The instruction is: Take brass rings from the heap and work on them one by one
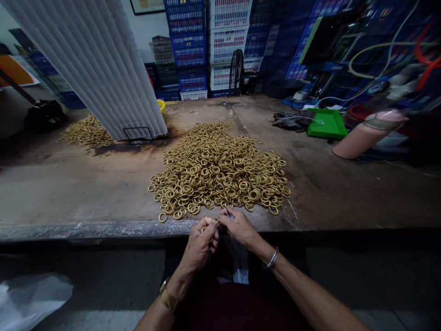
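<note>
A wide heap of brass-coloured rings lies on the worktable, just beyond my hands. At the table's front edge my left hand is closed with its fingers curled around a few of these rings. My right hand meets it fingertip to fingertip in a pinch. A ring shows between the two hands. Something thin and dark sticks up at the right fingers; its kind is too small to make out.
A second ring pile lies at the left, behind a leaning white corrugated panel. On the right are a green tray and a pink bottle. Blue crates and a small black fan stand at the back.
</note>
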`<state>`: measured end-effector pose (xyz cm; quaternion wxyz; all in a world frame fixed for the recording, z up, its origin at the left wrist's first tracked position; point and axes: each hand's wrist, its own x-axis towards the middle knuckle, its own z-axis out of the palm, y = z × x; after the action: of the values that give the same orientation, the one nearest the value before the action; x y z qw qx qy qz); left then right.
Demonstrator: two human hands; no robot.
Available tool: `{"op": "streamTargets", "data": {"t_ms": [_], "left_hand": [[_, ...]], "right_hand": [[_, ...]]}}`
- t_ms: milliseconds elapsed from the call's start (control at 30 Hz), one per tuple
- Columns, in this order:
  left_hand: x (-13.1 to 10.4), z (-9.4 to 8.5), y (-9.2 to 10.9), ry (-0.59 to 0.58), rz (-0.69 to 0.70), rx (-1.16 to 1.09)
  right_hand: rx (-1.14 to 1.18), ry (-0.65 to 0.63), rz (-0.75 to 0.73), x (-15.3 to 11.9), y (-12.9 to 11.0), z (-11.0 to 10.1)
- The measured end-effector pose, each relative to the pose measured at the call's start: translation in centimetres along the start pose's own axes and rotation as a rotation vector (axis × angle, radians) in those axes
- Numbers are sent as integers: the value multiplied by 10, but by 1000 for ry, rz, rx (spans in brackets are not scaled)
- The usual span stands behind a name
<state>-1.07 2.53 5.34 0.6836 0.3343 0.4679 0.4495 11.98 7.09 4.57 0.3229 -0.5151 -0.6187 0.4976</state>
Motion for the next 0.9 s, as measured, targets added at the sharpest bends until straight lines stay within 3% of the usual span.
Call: {"op": "streamTargets", "data": {"t_ms": [133, 300, 533, 667, 833, 900], "left_hand": [[-1, 1, 1, 62, 19, 67], [-1, 2, 4, 94, 72, 150], [-5, 1, 4, 128, 111, 225], [-20, 3, 2, 23, 59, 206], [-23, 6, -30, -148, -92, 297], [-17, 1, -52, -128, -11, 402]], "right_hand": [[-252, 54, -105, -4, 4, -2], [-540, -84, -298, -13, 5, -1], [-786, -112, -208, -12, 2, 1], [-913, -43, -108, -1, 2, -3], [-892, -1, -165, 11, 3, -1], [-871, 24, -191, 13, 1, 4]]}}
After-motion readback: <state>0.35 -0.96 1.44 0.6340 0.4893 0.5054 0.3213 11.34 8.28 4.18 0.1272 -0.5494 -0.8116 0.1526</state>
